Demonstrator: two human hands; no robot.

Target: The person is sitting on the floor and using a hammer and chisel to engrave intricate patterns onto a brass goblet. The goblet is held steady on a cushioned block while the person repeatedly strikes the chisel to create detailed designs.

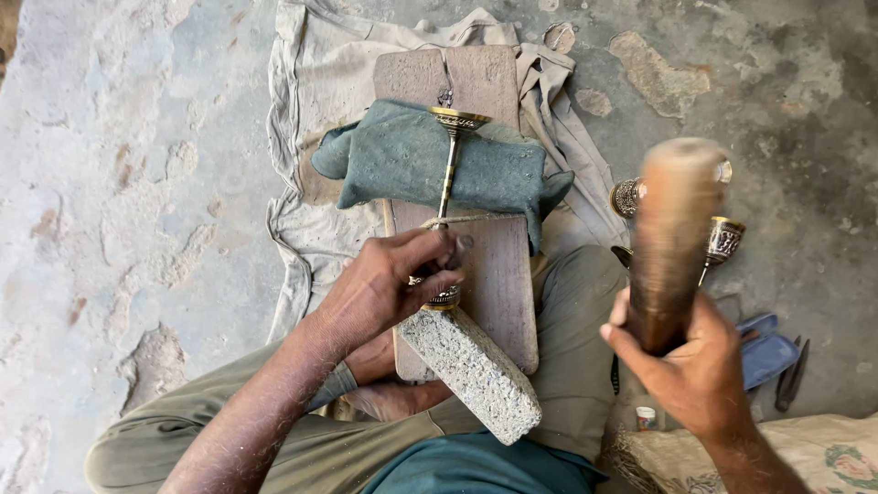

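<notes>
Brass stand (447, 174), slim-stemmed with an ornate cup at each end, lies lengthwise along a wooden board (498, 274) in the middle of the scene, its far cup resting on a folded grey-green cloth (402, 155) laid across the board. The left hand (389, 284) presses down on the near end of the stem, fingers curled closed around it just above the near cup. That cup touches the far end of a rough grey stone block (471, 366), which slants toward the near right across the person's lap. The right hand (690, 366), at the near right, grips the narrow end of a wooden mallet (672, 233), fingers wrapped tightly round it; the mallet's head is raised and blurred. Just behind the mallet, on the right, stand more brass pieces (724, 240) of the same ornate kind. A pale sheet (311, 82) is spread under the board on the concrete floor (128, 183). A blue object (766, 352) and a dark tool (790, 375) lie at the right, near the knee.
</notes>
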